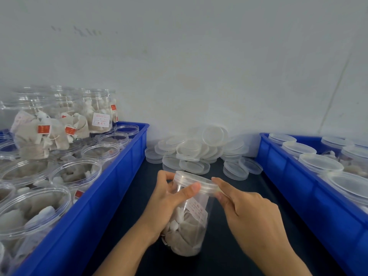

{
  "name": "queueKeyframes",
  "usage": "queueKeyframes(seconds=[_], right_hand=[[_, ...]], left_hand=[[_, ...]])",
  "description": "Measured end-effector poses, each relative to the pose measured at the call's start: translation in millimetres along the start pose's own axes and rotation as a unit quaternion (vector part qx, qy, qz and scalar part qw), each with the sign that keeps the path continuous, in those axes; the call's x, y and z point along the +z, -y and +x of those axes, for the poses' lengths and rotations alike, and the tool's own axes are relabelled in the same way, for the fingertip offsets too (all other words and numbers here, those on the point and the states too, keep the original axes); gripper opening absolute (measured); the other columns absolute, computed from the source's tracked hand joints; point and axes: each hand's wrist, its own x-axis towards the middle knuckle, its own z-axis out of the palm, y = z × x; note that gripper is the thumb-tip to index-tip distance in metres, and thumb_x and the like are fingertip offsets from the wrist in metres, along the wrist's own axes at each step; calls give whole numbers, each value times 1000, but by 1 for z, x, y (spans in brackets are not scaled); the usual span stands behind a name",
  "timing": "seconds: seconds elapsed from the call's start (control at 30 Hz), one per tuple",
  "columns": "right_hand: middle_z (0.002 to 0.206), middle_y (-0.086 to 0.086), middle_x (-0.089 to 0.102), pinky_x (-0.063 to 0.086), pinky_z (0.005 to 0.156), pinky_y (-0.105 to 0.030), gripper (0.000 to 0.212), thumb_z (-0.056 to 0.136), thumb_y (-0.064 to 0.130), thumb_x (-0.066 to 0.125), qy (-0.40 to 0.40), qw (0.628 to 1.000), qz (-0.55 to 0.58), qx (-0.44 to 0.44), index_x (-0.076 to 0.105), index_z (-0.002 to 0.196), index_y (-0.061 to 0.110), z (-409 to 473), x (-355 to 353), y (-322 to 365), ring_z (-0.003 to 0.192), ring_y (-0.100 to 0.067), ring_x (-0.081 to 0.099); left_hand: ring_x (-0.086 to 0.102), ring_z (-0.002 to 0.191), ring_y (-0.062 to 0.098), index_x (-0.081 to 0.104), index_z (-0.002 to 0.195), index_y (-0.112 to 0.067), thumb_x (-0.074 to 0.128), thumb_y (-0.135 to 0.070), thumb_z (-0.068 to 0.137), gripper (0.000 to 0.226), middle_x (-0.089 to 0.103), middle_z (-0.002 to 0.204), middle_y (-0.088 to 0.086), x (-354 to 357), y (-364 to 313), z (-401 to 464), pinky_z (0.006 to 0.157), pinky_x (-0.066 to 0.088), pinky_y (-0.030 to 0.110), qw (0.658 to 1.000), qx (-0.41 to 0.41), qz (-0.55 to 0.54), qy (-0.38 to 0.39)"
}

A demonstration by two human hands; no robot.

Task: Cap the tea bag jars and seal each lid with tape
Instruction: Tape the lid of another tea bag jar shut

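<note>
Left hand [169, 204] grips the jar [189, 222]; right hand [251, 214] pinches its lid [196, 183].

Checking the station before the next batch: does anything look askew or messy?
The loose lids lie in a jumbled heap against the wall, some tilted on edge. In the left blue bin, several jars lie tipped on top of the upright open ones.

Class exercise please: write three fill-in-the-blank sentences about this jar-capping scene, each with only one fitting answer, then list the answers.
1. Both hands, left hand and right hand, hold one ____ of tea bags.
2. The loose lids are piled between two ____ crates.
3. The jars in the left crate are ____.

Answers: jar; blue; uncapped
</note>
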Motion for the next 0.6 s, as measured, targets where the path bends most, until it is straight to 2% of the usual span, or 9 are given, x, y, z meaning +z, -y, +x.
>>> queueKeyframes(seconds=[0.07,0.13,0.2,0.27,0.37,0.43,0.5,0.53,0.6], right_hand=[[63,11,43,50,63,-27,46,98,55,17,-1,1000,-12,1,21,143,51,-1,0,-1,65,-6,51],[64,11,46,50,62,-26,46,98,55,16,-8,1000,-16,8,23,143,49,-2,1,0,65,-6,54],[62,12,42,44,56,-22,47,98,54,15,-23,1000,-22,1,22,144,48,-3,3,3,63,-6,52],[62,12,40,30,48,-18,48,98,53,14,-31,999,-32,-7,22,145,47,-2,5,6,58,-5,45],[63,12,42,24,46,-17,48,98,51,12,-32,999,-43,-9,19,144,45,-1,6,9,56,-4,44],[75,13,53,37,54,-18,48,98,49,11,-41,998,-39,-21,15,145,44,-4,8,11,67,-3,53],[87,12,59,47,64,-23,48,99,45,16,-45,998,-48,-21,14,148,42,-6,9,16,74,-4,58],[84,11,61,49,62,-25,48,100,42,25,-40,997,-60,-18,21,148,40,-5,8,20,70,-6,59],[64,7,60,45,45,-25,47,90,29,59,-22,998,-52,-26,51,137,26,-6,7,22,49,-8,55]], left_hand=[[69,90,12,51,103,-17,69,-60,68,58,71,96,-2,3,-1,-2,74,53,23,999,33,42,1],[66,87,4,57,99,-25,49,-66,77,47,66,94,-5,10,1,-6,73,48,18,986,77,143,-45],[61,90,0,58,103,-30,30,-69,82,53,56,102,-12,19,2,-12,73,44,13,952,120,253,-123],[58,92,0,52,109,-30,19,-67,83,56,46,111,-12,27,2,-16,73,43,12,929,144,298,-166],[54,96,0,32,110,-39,29,-79,69,58,46,117,-13,31,3,-17,74,43,14,935,106,295,-168],[49,91,-4,23,106,-42,42,-89,48,77,46,111,-18,31,1,-15,66,36,12,939,61,293,-169],[45,80,-10,23,99,-44,49,-93,34,85,47,97,-24,28,-1,-13,62,32,11,942,28,284,-175],[44,79,-13,24,95,-45,51,-94,32,85,47,93,-26,26,0,-11,61,32,12,944,21,278,-176],[45,82,-14,28,91,-45,54,-95,35,80,49,91,-25,22,3,-8,64,39,17,945,31,272,-176]])
